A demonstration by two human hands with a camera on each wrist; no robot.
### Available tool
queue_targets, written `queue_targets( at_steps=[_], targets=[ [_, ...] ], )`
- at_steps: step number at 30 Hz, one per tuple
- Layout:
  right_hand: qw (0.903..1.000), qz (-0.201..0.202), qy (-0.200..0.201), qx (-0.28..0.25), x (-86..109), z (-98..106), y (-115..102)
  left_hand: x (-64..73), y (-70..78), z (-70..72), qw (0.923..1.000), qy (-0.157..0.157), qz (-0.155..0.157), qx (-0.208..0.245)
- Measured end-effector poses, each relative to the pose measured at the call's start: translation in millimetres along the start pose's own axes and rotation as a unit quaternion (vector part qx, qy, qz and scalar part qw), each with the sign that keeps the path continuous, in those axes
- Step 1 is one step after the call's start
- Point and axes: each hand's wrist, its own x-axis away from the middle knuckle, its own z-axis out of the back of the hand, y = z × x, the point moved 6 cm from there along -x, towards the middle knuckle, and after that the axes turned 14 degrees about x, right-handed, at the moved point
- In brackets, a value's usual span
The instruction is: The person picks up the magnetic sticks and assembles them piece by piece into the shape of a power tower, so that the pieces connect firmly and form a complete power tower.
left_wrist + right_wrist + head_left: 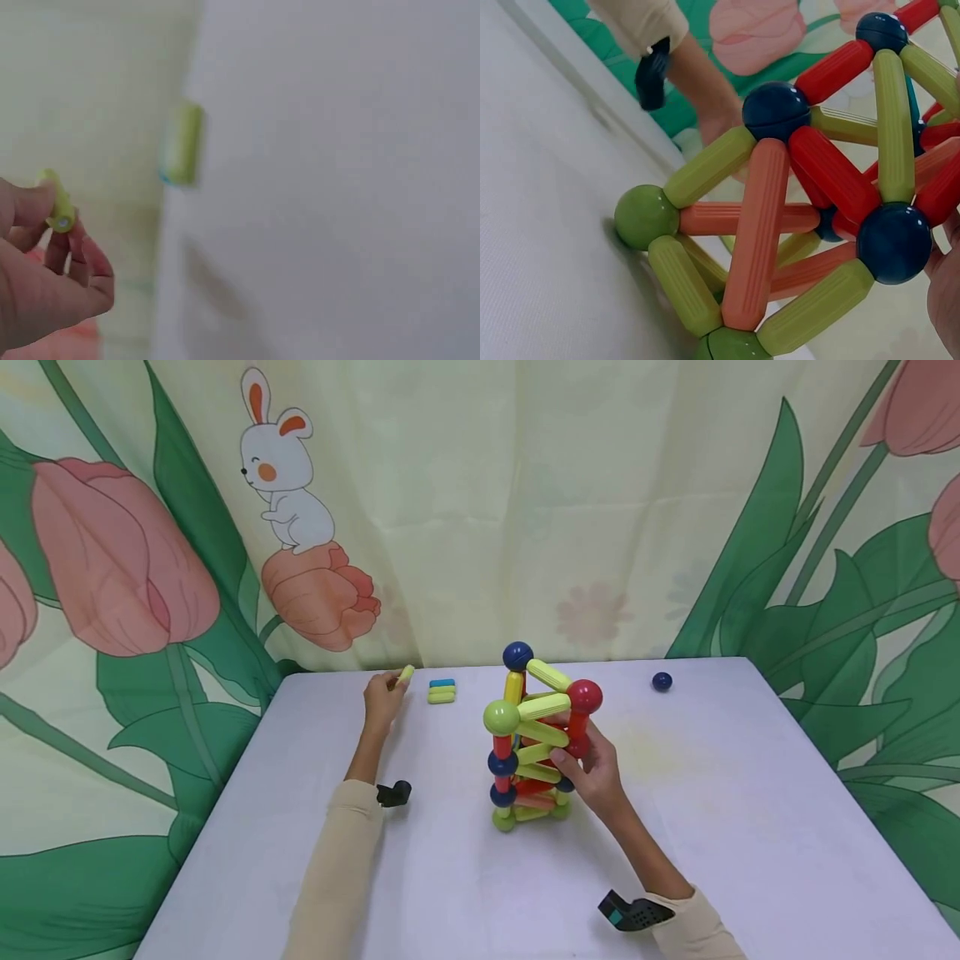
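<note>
Between thumb and fingers, my left hand (384,697) pinches a yellow-green magnetic rod (406,673) at the far left of the table; its metal end shows in the left wrist view. My right hand (597,774) grips the right side of a tall tower (532,777) built of magnetic rods and balls. A red ball (585,697), a green ball (501,717) and a dark blue ball (517,656) top the tower. In the right wrist view, salmon rods (756,232) and green rods join its lower balls; only part of my right hand (945,292) shows at the edge.
Right of my left hand lie a blue rod (442,682) and green rods (442,695), side by side near the back edge. A loose dark blue ball (662,682) sits at the back right of the white table (712,827). A printed curtain (465,510) hangs behind.
</note>
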Motion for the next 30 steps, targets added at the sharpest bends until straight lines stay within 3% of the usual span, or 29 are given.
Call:
queue_targets(
  at_steps=[2,4,6,9,12,13,15,20,25,30],
  targets=[
    [1.0,-0.001,0.001,0.0,0.4,1,0,7.7,18.3,-6.9,0.9928,-0.021,0.054,0.105],
    [1.0,0.0,-0.002,0.003,0.9,0,-1,21.8,41.2,-15.6,0.9729,-0.053,0.103,0.201],
    [1.0,0.003,-0.005,0.005,1.9,0,-1,40.2,67.4,-24.8,0.9497,-0.092,0.126,0.271],
    [0.9999,0.005,-0.009,0.006,2.8,-1,-3,72.5,108.8,-38.0,0.9172,-0.162,0.12,0.344],
    [0.9999,0.01,-0.007,0.007,2.3,-1,-3,102.1,145.2,-48.1,0.8936,-0.229,0.087,0.376],
    [0.9999,0.012,-0.006,0.007,1.8,-1,-4,110.6,155.5,-50.6,0.889,-0.246,0.074,0.379],
    [0.9998,0.015,-0.003,0.008,-0.1,0,-4,124.5,173.0,-54.6,0.8854,-0.272,0.048,0.374],
    [0.9999,0.014,0.002,0.006,-2.2,2,-3,145.1,195.3,-63.2,0.8941,-0.305,0.009,0.328],
    [0.9999,0.01,-0.005,0.006,-0.7,1,-3,150.5,196.9,-67.6,0.9037,-0.311,0.015,0.294],
    [0.9999,0.012,-0.005,0.006,0.6,0,-2,148.4,193.7,-72.9,0.9,-0.319,0.035,0.295]
  ],
)
